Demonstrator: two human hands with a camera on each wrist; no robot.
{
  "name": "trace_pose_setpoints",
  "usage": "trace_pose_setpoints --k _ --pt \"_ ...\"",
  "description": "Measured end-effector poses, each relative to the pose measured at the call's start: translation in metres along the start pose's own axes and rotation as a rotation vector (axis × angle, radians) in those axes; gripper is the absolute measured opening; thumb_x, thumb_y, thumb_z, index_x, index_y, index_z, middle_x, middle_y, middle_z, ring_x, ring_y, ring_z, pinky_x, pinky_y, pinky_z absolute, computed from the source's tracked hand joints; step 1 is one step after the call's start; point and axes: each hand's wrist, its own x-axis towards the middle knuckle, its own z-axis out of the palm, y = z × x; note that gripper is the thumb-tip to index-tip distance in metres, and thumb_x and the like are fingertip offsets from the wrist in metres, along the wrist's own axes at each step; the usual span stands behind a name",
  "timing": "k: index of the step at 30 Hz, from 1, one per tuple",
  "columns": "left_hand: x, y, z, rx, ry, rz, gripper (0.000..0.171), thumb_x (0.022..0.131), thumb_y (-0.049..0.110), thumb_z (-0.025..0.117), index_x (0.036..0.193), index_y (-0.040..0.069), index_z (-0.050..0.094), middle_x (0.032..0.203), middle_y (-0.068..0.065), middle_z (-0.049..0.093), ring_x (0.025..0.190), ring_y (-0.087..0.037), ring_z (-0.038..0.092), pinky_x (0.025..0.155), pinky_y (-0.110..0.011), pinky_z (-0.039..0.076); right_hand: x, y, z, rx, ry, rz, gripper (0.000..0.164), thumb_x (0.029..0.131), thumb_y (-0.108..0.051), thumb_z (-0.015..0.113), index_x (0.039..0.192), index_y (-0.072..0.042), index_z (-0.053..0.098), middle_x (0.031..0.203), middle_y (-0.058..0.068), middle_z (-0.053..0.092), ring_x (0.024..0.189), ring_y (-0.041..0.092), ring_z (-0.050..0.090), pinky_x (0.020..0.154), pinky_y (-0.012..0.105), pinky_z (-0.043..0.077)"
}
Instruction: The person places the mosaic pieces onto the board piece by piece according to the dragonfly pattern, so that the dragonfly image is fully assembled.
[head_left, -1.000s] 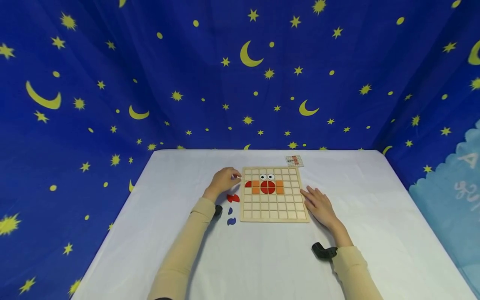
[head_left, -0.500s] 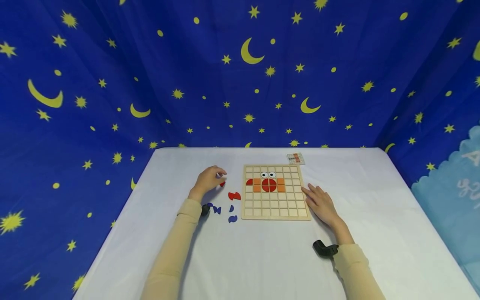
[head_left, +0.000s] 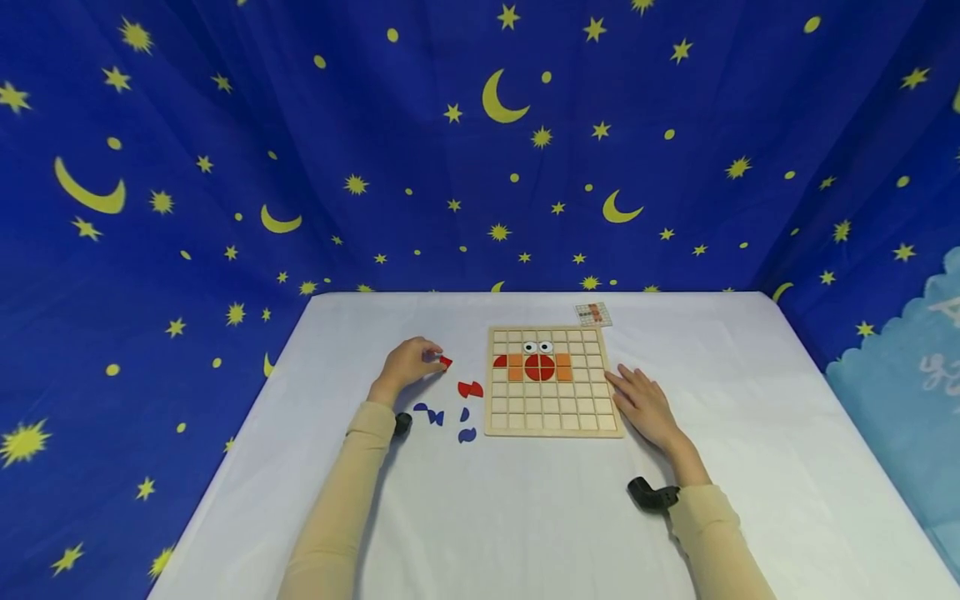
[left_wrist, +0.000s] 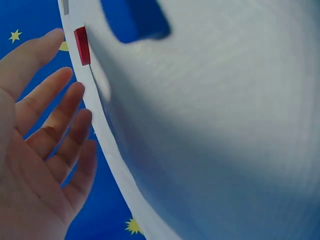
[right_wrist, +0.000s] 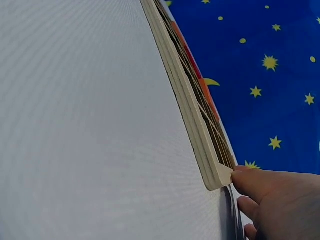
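My left hand is over the table left of the wooden grid board, its fingertips right at a small red piece. In the left wrist view the fingers are loosely bent and spread, and the red piece lies just past the thumb tip. On the board, red quarter-circle tiles form a disc between orange squares, under two eye tiles. One red quarter tile sits at the left. My right hand rests at the board's right edge, its fingertips touching the frame.
Two red pieces lie between my left hand and the board. Several blue pieces are scattered nearer me. A small pattern card lies behind the board's far right corner. A starry blue cloth hangs round the white table.
My left hand has moved left, from the board's left edge to the small red piece, uncovering some blue pieces. My right hand has stayed at the board's right edge.
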Motion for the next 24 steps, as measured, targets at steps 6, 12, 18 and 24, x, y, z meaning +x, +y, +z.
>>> trace_pose_setpoints --k 6,12,18,24 --pt "0.0009 -0.0026 0.0032 0.041 -0.018 -0.025 0.039 0.077 0.026 0.079 0.109 0.006 0.07 0.103 -0.01 0.067 0.096 -0.024 0.061 0.089 -0.041 0.05 0.0008 0.0007 0.0002 0.004 0.003 -0.003 0.046 0.101 -0.024 0.042 0.144 -0.008 0.041 0.153 0.023 0.026 0.142 0.048 0.014 0.112 0.066 0.006" --pt "0.0026 -0.0006 0.0066 0.1 -0.037 -0.003 0.037 0.078 0.028 0.079 0.107 0.008 0.071 0.098 -0.008 0.065 0.09 -0.022 0.059 0.084 -0.039 0.05 0.0007 0.0017 0.0009 0.006 0.006 -0.005 0.046 0.101 -0.024 0.042 0.143 -0.008 0.041 0.153 0.024 0.027 0.142 0.049 0.014 0.111 0.066 0.006" --pt "0.0023 0.0009 0.0083 0.088 -0.053 -0.015 0.029 0.081 0.023 0.076 0.106 0.009 0.071 0.099 -0.007 0.064 0.093 -0.022 0.059 0.086 -0.039 0.049 0.0003 0.0006 0.0009 0.007 0.006 -0.004 0.045 0.101 -0.023 0.042 0.144 -0.008 0.041 0.153 0.024 0.027 0.142 0.049 0.014 0.111 0.066 0.006" --pt "0.0015 0.0021 0.0071 0.072 -0.06 0.0 0.029 0.081 0.019 0.075 0.108 0.009 0.071 0.098 -0.008 0.062 0.092 -0.023 0.058 0.086 -0.04 0.049 0.0002 0.0011 0.0013 0.007 0.016 -0.015 0.045 0.101 -0.022 0.043 0.143 -0.007 0.042 0.153 0.024 0.027 0.142 0.049 0.015 0.111 0.067 0.006"
